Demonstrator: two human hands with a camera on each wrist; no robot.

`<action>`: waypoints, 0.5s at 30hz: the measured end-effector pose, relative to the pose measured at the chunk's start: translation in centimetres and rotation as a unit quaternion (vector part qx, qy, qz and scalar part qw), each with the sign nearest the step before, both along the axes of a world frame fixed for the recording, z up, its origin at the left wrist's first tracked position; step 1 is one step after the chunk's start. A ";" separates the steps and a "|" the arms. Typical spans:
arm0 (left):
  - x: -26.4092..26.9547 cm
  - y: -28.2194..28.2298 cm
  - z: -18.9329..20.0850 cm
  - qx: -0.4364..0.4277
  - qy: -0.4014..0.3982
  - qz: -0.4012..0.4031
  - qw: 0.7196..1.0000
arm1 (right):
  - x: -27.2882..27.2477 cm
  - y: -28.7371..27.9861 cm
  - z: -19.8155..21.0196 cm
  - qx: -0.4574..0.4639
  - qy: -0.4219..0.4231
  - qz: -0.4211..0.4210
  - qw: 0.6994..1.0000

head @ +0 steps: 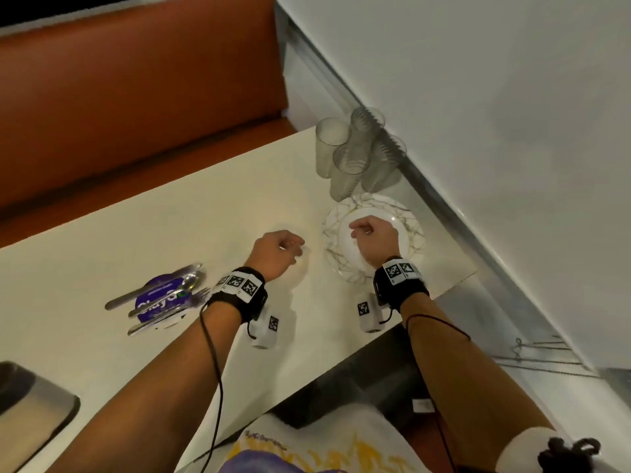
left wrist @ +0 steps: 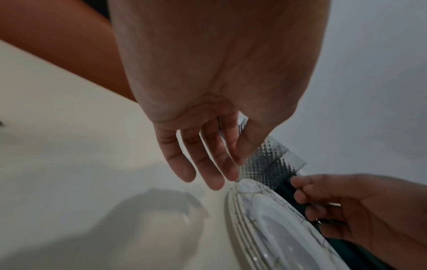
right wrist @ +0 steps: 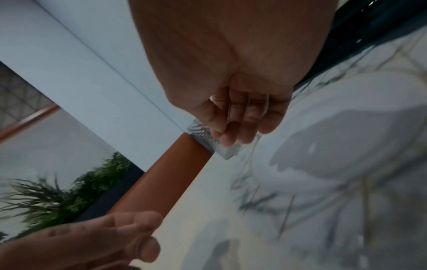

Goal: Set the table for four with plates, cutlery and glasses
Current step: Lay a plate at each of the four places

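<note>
Head view: round marbled plates (head: 415, 230), ribbed glasses (head: 355, 155)

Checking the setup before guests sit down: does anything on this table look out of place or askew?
Yes. The cutlery lies in a loose, crisscrossed heap on a purple packet, not at any seat. The glasses stand clustered in the corner by the stacked plates. Nothing looks spilled or broken.

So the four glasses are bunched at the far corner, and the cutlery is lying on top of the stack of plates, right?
Not quite. The head view shows the cutlery lying on a purple disc to the left, not on the stack of plates. The glasses are indeed bunched at the far corner.
</note>
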State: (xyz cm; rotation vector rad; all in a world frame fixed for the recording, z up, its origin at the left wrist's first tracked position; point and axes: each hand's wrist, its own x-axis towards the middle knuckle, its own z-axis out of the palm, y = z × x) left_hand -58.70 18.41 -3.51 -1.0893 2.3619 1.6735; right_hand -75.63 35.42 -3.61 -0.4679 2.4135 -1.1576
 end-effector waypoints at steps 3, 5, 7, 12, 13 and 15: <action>-4.5 1.5 -1.6 0.022 -0.021 0.021 0.999 | -5.3 2.2 -1.2 0.033 0.037 -0.021 0.999; -6.7 2.4 -2.7 -0.002 -0.052 0.040 0.998 | -8.2 3.6 -2.3 0.063 0.070 -0.021 0.995; -8.3 3.0 -3.5 0.008 -0.085 0.074 0.994 | -10.5 4.6 -3.4 0.096 0.101 -0.008 0.990; -10.4 4.6 -5.1 0.123 -0.132 0.125 0.976 | -13.7 5.7 -4.1 0.247 0.055 0.041 0.966; -10.4 4.7 -5.4 0.135 -0.137 0.129 0.973 | -13.8 5.7 -4.2 0.260 0.026 0.046 0.964; -10.4 4.6 -6.0 0.145 -0.148 0.134 0.969 | -13.9 5.8 -4.7 0.258 -0.013 0.051 0.965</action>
